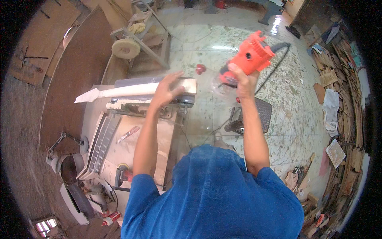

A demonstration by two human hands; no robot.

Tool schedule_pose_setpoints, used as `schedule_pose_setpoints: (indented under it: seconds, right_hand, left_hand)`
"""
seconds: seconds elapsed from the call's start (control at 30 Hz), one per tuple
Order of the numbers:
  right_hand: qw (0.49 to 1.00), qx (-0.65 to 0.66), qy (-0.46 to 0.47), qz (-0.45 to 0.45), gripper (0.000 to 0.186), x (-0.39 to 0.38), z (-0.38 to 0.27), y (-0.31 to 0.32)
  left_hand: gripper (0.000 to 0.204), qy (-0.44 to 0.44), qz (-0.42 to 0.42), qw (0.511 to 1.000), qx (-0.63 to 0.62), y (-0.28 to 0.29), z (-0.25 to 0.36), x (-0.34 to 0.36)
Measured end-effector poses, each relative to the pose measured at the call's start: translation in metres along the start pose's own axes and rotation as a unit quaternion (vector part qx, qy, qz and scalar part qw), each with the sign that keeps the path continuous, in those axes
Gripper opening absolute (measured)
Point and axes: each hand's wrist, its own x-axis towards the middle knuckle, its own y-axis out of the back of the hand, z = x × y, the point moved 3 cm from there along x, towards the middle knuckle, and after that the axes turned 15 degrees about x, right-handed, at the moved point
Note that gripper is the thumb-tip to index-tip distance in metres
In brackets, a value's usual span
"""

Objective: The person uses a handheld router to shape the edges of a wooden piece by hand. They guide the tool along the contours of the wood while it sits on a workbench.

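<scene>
A pale wooden guitar neck lies lengthwise on a bench machine with a long dark bed, seemingly a belt sander. Over the neck's blocky right end rests my left hand, open, thumb and fingers apart. My right hand is closed around an orange-red router, held tilted in the air to the right of the bench. A clear guard at the router's lower end is blurred. Its black cord loops down behind my wrist.
On the bench below the machine lie a utility knife, a slotted metal grille and a red power tool. A wooden stand with a round buffing wheel is beyond. A dark stool stands under my right forearm. Scrap wood lines the right.
</scene>
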Motion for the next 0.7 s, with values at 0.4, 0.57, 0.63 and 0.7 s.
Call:
schedule_pose_setpoints:
  seconds: [0.4, 0.57, 0.63, 0.7]
  right_hand:
    - [0.983, -0.082, -0.004, -0.163, 0.042, -0.015, 0.046, -0.070]
    - [0.975, -0.103, 0.014, -0.199, 0.050, -0.017, 0.046, -0.080]
    - [0.972, -0.115, 0.009, -0.206, 0.051, -0.019, 0.049, -0.080]
    - [0.966, -0.151, 0.007, -0.207, 0.050, -0.019, 0.051, -0.077]
  left_hand:
    - [0.064, 0.033, 0.057, 0.998, 0.011, -0.002, 0.008, 0.002]
    - [0.046, 0.023, 0.120, 0.990, 0.074, -0.010, 0.006, 0.002]
    - [0.040, 0.029, 0.130, 0.988, 0.082, -0.013, 0.005, 0.002]
    - [0.035, 0.033, 0.136, 0.987, 0.083, -0.017, 0.006, 0.001]
